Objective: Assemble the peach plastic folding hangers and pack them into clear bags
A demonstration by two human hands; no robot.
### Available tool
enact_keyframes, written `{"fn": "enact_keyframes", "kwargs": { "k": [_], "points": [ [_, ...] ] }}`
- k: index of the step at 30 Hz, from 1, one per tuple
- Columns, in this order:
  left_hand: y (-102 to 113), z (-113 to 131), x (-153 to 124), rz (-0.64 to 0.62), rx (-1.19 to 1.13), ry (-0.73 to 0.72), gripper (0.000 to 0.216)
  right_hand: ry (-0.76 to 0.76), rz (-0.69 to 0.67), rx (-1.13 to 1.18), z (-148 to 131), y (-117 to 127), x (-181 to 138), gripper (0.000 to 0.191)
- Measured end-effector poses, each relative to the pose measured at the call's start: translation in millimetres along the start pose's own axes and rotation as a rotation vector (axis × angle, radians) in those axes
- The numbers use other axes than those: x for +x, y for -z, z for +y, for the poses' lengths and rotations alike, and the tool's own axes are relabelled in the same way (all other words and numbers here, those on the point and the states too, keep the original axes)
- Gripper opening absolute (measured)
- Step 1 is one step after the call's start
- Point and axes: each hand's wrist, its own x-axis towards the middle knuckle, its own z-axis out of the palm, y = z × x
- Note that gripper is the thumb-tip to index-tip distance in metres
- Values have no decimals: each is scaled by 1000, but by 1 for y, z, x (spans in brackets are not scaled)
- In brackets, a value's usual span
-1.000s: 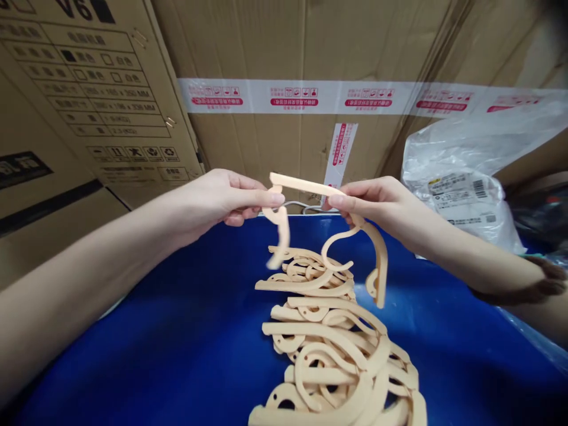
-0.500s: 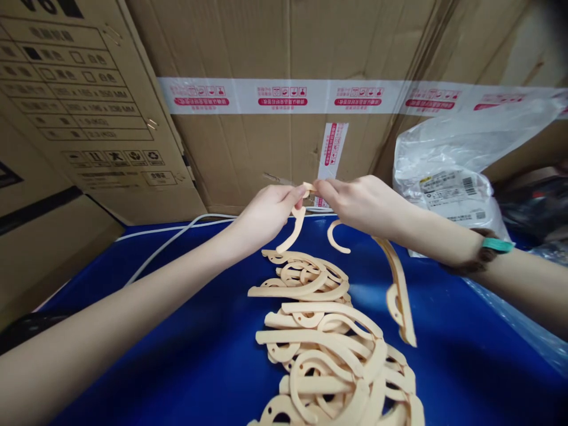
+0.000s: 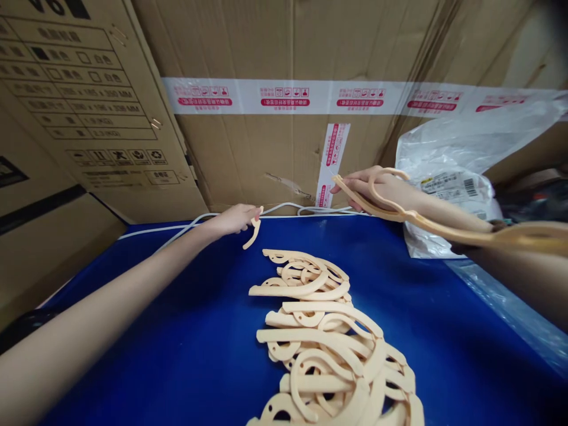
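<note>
Between the fingers of my left hand (image 3: 239, 219) is a short curved beige piece (image 3: 252, 234), hanging downward; part of it is hidden by the fingertips. To the right, my right hand (image 3: 377, 182) is closed on a beige clothes hanger (image 3: 465, 238), its long arm stretching over my forearm to the right edge and its curved hook lying in front of the hand. Below and between both hands, a pile of folded beige hangers (image 3: 306, 338) lies overlapping on the blue surface (image 3: 177, 331).
Cardboard boxes (image 3: 248, 47) stand behind and at left, with red-printed white tape (image 3: 323, 97). A white cable (image 3: 195, 222) runs along the back edge. A labelled clear plastic bag (image 3: 457, 154) leans at the right, with more plastic film (image 3: 497, 313) below it.
My hands have moved apart, the left one leftward with the curved piece. The hanger has swung up from hanging below my right hand to lie across my right forearm.
</note>
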Motion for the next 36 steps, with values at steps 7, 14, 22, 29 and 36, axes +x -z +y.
{"fn": "enact_keyframes", "kwargs": {
  "k": [7, 14, 22, 29, 36],
  "points": [
    [-3, -15, 15, -29, -33, 118, 34, -203, 71, 432, -6, -7, 6, 26],
    [5, -18, 13, -172, -186, 45, 27, -221, 66, 525, -13, -8, 6, 34],
    [19, -23, 19, -250, -326, 34, 40, -197, 30, 624, -18, -17, -1, 28],
    [20, -27, 19, -176, -378, 22, 43, -190, 45, 647, -17, -21, -1, 28],
    [14, -26, 18, -132, -288, 23, 43, -205, 113, 683, -19, -21, -1, 26]
  ]
}}
